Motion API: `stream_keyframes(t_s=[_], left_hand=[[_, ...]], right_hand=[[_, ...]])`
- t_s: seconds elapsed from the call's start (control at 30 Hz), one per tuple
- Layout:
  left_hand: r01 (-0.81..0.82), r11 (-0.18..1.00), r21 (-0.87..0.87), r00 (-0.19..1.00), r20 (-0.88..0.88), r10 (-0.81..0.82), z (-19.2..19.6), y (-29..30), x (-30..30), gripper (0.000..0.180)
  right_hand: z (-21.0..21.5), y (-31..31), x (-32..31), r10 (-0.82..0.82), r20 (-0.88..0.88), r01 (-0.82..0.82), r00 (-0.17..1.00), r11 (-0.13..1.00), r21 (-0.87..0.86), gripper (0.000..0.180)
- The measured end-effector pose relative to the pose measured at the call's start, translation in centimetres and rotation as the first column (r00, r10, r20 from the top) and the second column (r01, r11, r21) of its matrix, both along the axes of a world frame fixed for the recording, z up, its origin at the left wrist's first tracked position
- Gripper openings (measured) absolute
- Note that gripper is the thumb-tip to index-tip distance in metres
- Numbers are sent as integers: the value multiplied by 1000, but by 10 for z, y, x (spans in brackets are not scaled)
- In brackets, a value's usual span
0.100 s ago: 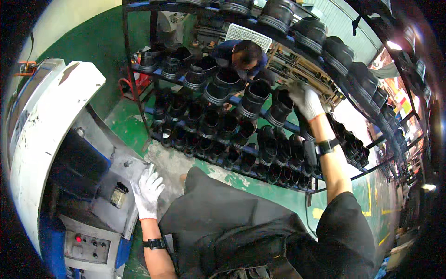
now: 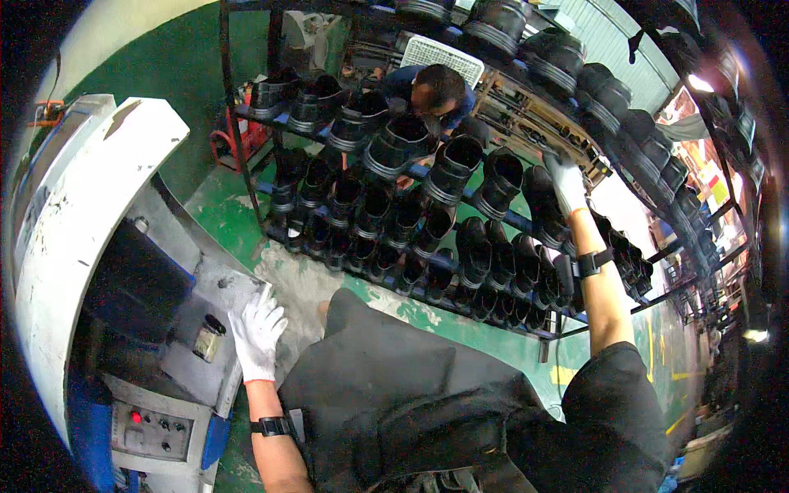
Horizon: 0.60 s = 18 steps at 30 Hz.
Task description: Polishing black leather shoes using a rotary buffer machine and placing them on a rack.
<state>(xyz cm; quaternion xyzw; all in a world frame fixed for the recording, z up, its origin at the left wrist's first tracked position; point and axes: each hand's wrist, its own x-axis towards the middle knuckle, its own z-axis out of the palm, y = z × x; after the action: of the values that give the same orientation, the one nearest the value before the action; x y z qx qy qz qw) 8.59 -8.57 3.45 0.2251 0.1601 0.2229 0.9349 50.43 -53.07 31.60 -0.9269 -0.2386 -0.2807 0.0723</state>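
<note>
My left hand (image 2: 257, 329), in a white glove, lies flat with its fingers spread on the edge of a grey machine table (image 2: 209, 287). A small dark jar (image 2: 209, 337) stands just left of it. My right hand (image 2: 567, 182), also gloved, reaches up to a metal rack (image 2: 246, 115) loaded with several black rubber boots. Its fingers are stretched out against the top of one black boot (image 2: 538, 201) on the upper row. I wear a black wristband on each arm and a dark apron (image 2: 394, 394).
Another person (image 2: 436, 86) in blue bends down behind the rack. A white curved machine cover (image 2: 90, 214) and a control panel with a red button (image 2: 152, 427) are at my left. The floor (image 2: 222, 214) is green. More boots fill the shelves to the right.
My right hand has slid a little to the right along the upper row of boots. My left hand has stayed on the machine table.
</note>
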Motion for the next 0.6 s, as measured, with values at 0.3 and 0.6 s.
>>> stream_keyframes(t_s=[0.3, 0.6], left_hand=[[59, 998, 18, 997, 39, -60, -9, 0, 4, 60], [222, 962, 158, 950, 188, -250, -16, 4, -3, 58]], right_hand=[[-37, -10, -155, -230, -252, 105, 940, 897, -429, 43], [-43, 139, -291, 446, -811, -3, 379, 877, 481, 22]])
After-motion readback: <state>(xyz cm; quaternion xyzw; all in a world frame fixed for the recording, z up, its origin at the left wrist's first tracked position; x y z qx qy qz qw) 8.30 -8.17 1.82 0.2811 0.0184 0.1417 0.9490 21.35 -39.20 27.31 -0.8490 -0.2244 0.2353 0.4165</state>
